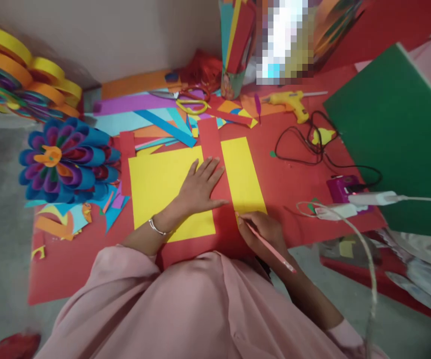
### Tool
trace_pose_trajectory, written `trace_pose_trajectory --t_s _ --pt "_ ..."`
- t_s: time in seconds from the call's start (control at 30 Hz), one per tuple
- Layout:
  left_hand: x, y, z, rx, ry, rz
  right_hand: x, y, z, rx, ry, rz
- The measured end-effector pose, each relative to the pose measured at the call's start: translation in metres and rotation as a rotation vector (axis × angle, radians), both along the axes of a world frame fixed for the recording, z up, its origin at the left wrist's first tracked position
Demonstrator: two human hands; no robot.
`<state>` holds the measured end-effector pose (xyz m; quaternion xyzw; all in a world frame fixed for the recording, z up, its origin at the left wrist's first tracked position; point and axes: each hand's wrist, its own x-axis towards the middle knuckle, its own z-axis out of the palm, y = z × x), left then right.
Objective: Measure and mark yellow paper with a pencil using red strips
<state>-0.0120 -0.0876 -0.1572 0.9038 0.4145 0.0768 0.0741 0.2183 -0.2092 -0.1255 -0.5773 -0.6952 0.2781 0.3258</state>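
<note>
A yellow paper sheet [166, 189] lies on the red-covered table in front of me. Across it runs a red paper strip [210, 134], whose lower end blends into the red cover. My left hand [200, 184] rests flat with fingers spread, partly on the sheet and partly on the strip. A pink pencil [270, 244] is pinched in my right hand [262, 229], its tip down at the strip's right edge near the sheet's lower border. Any pencil line is too faint to make out.
Paper scraps and yellow-handled scissors [193, 105] lie behind the sheet. A blue-purple paper flower [66, 159] stands left. To the right are a yellow glue gun [290, 103], its black cord, a purple power box [344, 187] with white plugs, and a green board [398, 139].
</note>
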Motion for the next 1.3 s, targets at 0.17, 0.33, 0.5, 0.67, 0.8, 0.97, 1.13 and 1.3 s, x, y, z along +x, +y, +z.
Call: trace_pose_trajectory --t_s 0.17,0.33,0.5,0.67,0.8,0.97,1.13,1.3 --pt "0.0 -0.001 0.0 0.023 0.023 0.004 -0.014 0.065 -0.009 -0.029 0.047 -0.099" --pt "0.0 -0.002 -0.002 0.03 0.01 0.008 -0.027 0.142 -0.011 -0.115 0.135 -0.149" --pt "0.001 -0.002 0.0 0.01 0.035 0.011 -0.038 0.201 -0.024 -0.091 0.181 -0.226" --pt "0.0 -0.002 -0.001 0.028 0.025 0.006 -0.04 0.2 -0.029 -0.033 0.221 -0.19" --pt "0.0 -0.002 -0.001 0.03 0.027 0.006 -0.03 0.163 -0.033 0.153 0.008 -0.017" --pt "0.004 -0.002 0.001 0.027 0.041 0.005 -0.018 0.134 -0.041 0.159 -0.357 0.059" --pt "0.025 0.001 0.001 0.033 0.03 0.013 0.0 0.137 -0.039 0.174 -0.433 0.084" --pt "0.033 0.002 0.001 0.051 0.03 -0.009 0.014 0.136 -0.038 0.218 -0.45 0.076"
